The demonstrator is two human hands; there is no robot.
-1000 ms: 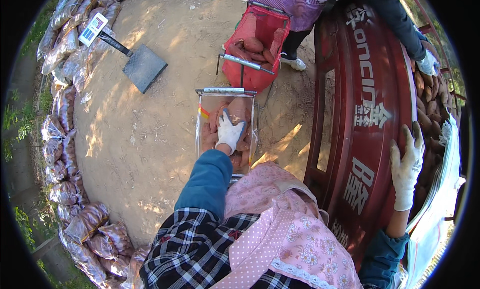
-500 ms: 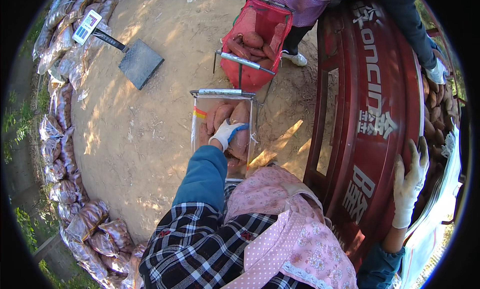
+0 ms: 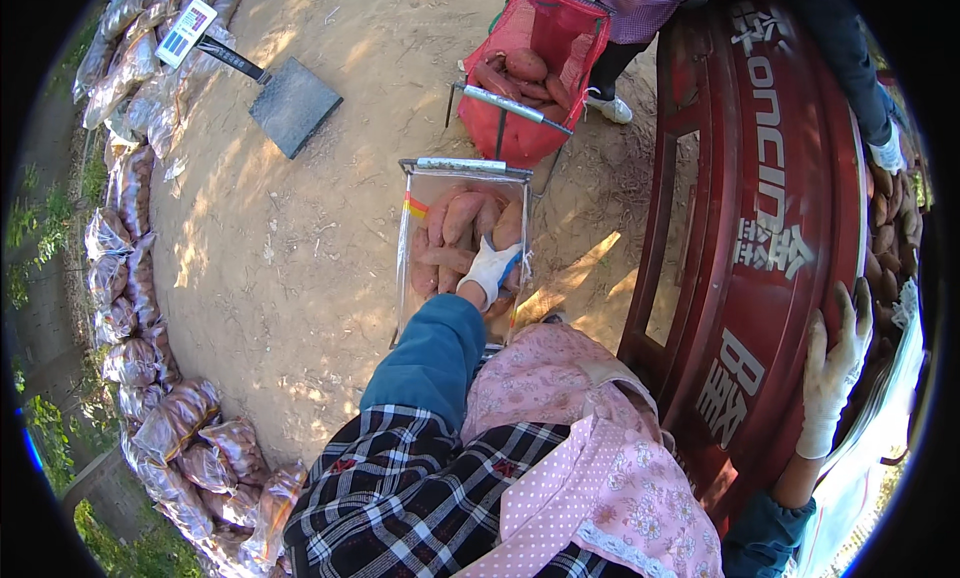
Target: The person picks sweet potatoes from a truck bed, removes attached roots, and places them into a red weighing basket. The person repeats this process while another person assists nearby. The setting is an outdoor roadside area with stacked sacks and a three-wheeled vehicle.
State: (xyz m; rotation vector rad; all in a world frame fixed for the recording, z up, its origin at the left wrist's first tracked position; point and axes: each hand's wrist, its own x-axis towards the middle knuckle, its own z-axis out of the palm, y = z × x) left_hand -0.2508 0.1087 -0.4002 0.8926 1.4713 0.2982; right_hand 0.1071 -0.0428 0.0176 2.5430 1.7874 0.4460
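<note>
My left hand (image 3: 491, 270), in a white glove with blue on the palm side, reaches down into a clear plastic bag (image 3: 404, 263) held upright on a metal frame (image 3: 468, 166). Reddish sweet potatoes (image 3: 461, 216) fill much of the bag. Thumb and fingers straddle a sweet potato (image 3: 508, 224) at the bag's right side; the fingertips are partly hidden. On the red truck side panel (image 3: 765, 308), my right hand (image 3: 837, 368) rests with its gloved fingers spread and dirty, holding nothing. Sweet potatoes lie heaped beyond that panel.
Ahead, a red mesh bag (image 3: 520, 128) of sweet potatoes hangs on another frame, beside a person in purple (image 3: 640, 13). Another gloved hand (image 3: 887, 150) reaches over the truck's far side. A platform scale (image 3: 295, 106) stands left; filled bags (image 3: 130, 363) line the left edge.
My left hand has shifted toward the right side of the clear bag, and more sweet potatoes show in it. My right hand stays on the panel. The whole view has shifted slightly.
</note>
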